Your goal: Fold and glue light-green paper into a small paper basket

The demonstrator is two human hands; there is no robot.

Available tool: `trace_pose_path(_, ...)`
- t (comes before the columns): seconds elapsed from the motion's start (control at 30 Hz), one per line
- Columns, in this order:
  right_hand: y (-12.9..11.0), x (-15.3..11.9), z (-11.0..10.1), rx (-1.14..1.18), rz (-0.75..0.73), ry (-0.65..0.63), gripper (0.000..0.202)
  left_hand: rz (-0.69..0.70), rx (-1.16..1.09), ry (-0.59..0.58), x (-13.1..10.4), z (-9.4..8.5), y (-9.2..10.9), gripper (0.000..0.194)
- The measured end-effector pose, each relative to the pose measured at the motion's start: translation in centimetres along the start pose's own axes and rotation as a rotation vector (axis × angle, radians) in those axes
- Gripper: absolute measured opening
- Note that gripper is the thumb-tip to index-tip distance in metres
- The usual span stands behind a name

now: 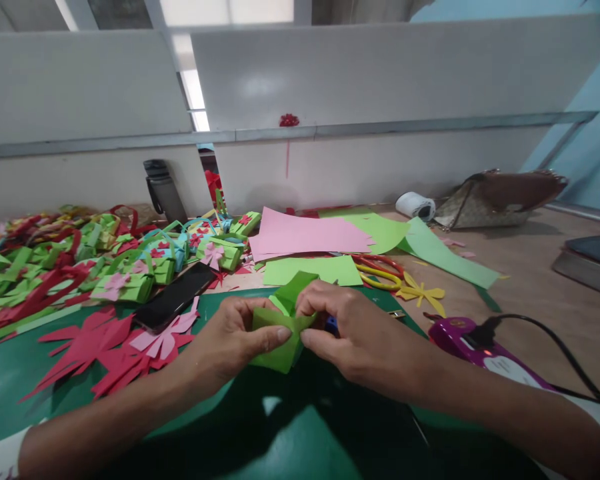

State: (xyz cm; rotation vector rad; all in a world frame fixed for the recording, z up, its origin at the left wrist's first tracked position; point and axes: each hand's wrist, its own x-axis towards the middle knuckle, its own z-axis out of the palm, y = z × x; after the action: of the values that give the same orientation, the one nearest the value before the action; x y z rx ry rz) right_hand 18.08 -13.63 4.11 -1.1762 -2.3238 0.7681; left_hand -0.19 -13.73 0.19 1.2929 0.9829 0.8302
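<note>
A folded piece of green paper [275, 353] is held between both hands, above the dark green mat [290, 433]. My left hand [243, 333] pinches its left side, thumb on the near face. My right hand [335, 327] grips its right edge between thumb and fingers. A small blue object [332, 326] shows at my right hand's fingers; what it is remains unclear. Just beyond the hands lies a flat light green sheet [313, 271]. Pink paper [310, 233] lies farther back.
Red paper flowers [87, 340], a black phone [175, 297] and many green paper bags [125, 283] are at left. A grey bottle [164, 190] stands behind. Yellow-handled scissors [380, 277], a purple power strip [480, 350], a white roll [415, 205] and a handbag [500, 199] are at right.
</note>
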Motion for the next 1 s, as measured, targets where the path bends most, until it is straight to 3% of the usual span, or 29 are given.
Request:
trace_pose_path(0.7, 0.28, -0.06, 0.40, -0.030, 0.008, -0.034, 0.013, 0.049, 0.020, 0.035, 0.13, 0.39, -0.18, 0.022)
trace_pose_path(1.0, 0.48, -0.04, 0.10, -0.026, -0.026, 0.014, 0.013, 0.087, 0.030, -0.015, 0.13, 0.18, -0.51, 0.017)
